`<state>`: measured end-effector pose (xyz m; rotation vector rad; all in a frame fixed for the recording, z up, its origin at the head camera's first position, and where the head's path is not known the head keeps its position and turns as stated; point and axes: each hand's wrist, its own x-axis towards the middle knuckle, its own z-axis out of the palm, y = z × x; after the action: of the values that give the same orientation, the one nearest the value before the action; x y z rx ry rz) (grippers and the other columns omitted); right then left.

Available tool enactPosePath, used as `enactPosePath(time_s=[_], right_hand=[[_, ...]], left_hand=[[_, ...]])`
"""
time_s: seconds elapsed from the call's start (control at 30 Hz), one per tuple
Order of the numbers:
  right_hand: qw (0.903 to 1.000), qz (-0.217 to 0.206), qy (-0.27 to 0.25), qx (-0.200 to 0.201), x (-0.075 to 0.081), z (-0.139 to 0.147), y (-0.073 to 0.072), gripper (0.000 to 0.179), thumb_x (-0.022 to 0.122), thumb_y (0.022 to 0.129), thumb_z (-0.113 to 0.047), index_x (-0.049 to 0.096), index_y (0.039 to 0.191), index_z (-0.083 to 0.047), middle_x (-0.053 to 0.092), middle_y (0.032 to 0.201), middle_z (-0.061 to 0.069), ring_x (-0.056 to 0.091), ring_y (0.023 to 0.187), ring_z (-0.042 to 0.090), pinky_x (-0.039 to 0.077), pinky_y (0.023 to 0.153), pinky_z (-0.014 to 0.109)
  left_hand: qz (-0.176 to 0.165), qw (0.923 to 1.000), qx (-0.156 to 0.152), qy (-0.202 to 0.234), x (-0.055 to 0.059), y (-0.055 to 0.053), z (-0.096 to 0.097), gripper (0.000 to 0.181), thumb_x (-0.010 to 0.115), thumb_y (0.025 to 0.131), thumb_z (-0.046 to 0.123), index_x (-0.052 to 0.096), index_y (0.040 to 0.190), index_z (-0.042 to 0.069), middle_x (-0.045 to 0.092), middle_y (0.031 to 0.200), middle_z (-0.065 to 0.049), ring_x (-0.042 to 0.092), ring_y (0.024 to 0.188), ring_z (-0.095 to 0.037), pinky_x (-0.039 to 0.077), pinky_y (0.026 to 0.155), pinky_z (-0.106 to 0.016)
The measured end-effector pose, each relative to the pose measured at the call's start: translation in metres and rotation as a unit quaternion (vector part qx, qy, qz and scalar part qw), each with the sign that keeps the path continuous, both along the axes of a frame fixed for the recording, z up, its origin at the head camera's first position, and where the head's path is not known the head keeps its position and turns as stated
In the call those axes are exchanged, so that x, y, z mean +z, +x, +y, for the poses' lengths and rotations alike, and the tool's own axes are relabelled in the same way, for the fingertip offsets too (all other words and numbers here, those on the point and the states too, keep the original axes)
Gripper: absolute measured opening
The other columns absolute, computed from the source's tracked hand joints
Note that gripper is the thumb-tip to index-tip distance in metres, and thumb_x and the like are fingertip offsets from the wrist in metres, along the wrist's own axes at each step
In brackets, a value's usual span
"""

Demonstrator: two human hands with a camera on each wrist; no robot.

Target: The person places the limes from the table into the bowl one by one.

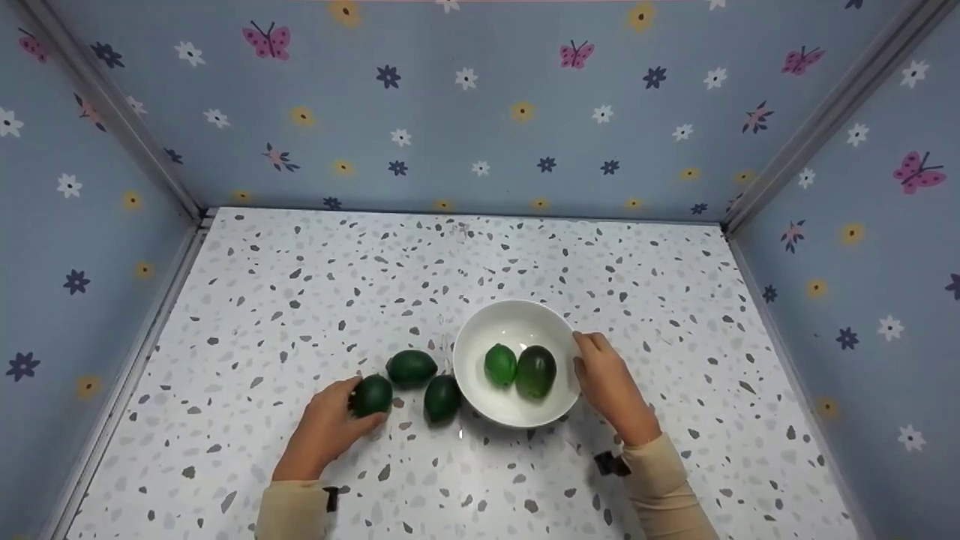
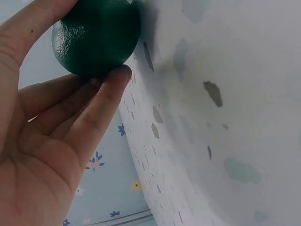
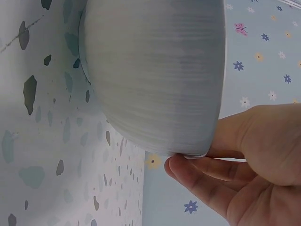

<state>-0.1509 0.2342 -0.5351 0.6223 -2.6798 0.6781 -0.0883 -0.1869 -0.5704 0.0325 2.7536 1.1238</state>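
My left hand grips a dark green fruit between thumb and fingers. In the left wrist view, this fruit has bumpy, shiny skin and sits close over the table. Two similar fruits, one lying behind and one nearer the bowl, are to its right. My right hand pinches the right rim of a white bowl. Inside the bowl lie a small bright green fruit and a larger dark green one. In the right wrist view, fingertips press the outside of the bowl.
The speckled white table ends at a blue patterned wall at the back. Similar panels stand on the left and right. A small black clip shows at the right cuff.
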Motion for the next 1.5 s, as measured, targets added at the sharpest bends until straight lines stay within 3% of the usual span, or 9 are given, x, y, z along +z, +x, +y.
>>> enactPosePath(time_s=[0.2, 0.47, 0.83, 1.13, 1.37, 1.5], right_hand=[[0.9998, 0.020, 0.003, 0.004, -0.002, -0.001, 0.000, 0.040, 0.067, 0.084, 0.015, 0.059, 0.123, 0.013, 0.059, 0.105, 0.024, 0.065, 0.094, 0.039, 0.056, 0.077, 0.048], [0.9999, 0.014, 0.002, 0.001, -0.001, -0.001, -0.001, 0.040, 0.067, 0.084, 0.014, 0.059, 0.124, 0.012, 0.059, 0.106, 0.023, 0.064, 0.094, 0.038, 0.056, 0.080, 0.047], [0.9997, -0.024, -0.001, -0.011, 0.001, -0.001, -0.001, 0.041, 0.065, 0.087, 0.012, 0.058, 0.127, 0.012, 0.060, 0.109, 0.024, 0.064, 0.098, 0.038, 0.055, 0.083, 0.048], [0.9999, -0.012, 0.004, -0.004, 0.001, -0.001, 0.001, 0.039, 0.065, 0.088, 0.012, 0.058, 0.126, 0.011, 0.059, 0.108, 0.022, 0.064, 0.097, 0.037, 0.056, 0.080, 0.047], [0.9999, -0.007, 0.007, -0.004, 0.000, -0.001, 0.000, 0.038, 0.065, 0.088, 0.012, 0.058, 0.125, 0.012, 0.059, 0.107, 0.022, 0.064, 0.096, 0.037, 0.056, 0.081, 0.046], [0.9999, -0.009, 0.006, -0.003, 0.002, 0.000, 0.000, 0.039, 0.066, 0.088, 0.011, 0.058, 0.126, 0.013, 0.059, 0.107, 0.023, 0.064, 0.096, 0.037, 0.056, 0.081, 0.046]], left_hand=[[0.014, 0.9999, 0.006, 0.005, 0.001, 0.002, 0.000, 0.069, 0.084, 0.082, 0.027, 0.056, 0.132, -0.010, 0.060, 0.126, -0.024, 0.058, 0.116, -0.038, 0.047, 0.095, -0.053], [0.014, 0.9998, 0.009, 0.010, 0.016, 0.003, 0.004, 0.073, 0.083, 0.083, 0.031, 0.054, 0.137, -0.007, 0.059, 0.128, -0.023, 0.058, 0.114, -0.035, 0.048, 0.095, -0.052], [0.116, 0.9929, -0.026, 0.006, 0.044, -0.007, 0.031, 0.066, 0.088, 0.078, 0.027, 0.061, 0.130, -0.004, 0.065, 0.120, -0.016, 0.064, 0.105, -0.029, 0.052, 0.089, -0.046], [0.129, 0.9871, -0.094, 0.013, 0.067, -0.026, 0.076, 0.070, 0.086, 0.080, 0.031, 0.058, 0.136, 0.000, 0.063, 0.129, -0.013, 0.061, 0.115, -0.028, 0.050, 0.096, -0.044], [0.177, 0.9707, -0.162, 0.012, 0.071, -0.037, 0.107, 0.063, 0.085, 0.081, 0.030, 0.061, 0.131, -0.001, 0.065, 0.122, -0.013, 0.063, 0.109, -0.027, 0.051, 0.093, -0.043], [0.161, 0.9685, -0.190, -0.001, 0.071, -0.042, 0.123, 0.062, 0.084, 0.081, 0.031, 0.061, 0.129, 0.000, 0.065, 0.118, -0.013, 0.064, 0.104, -0.026, 0.053, 0.087, -0.041]])
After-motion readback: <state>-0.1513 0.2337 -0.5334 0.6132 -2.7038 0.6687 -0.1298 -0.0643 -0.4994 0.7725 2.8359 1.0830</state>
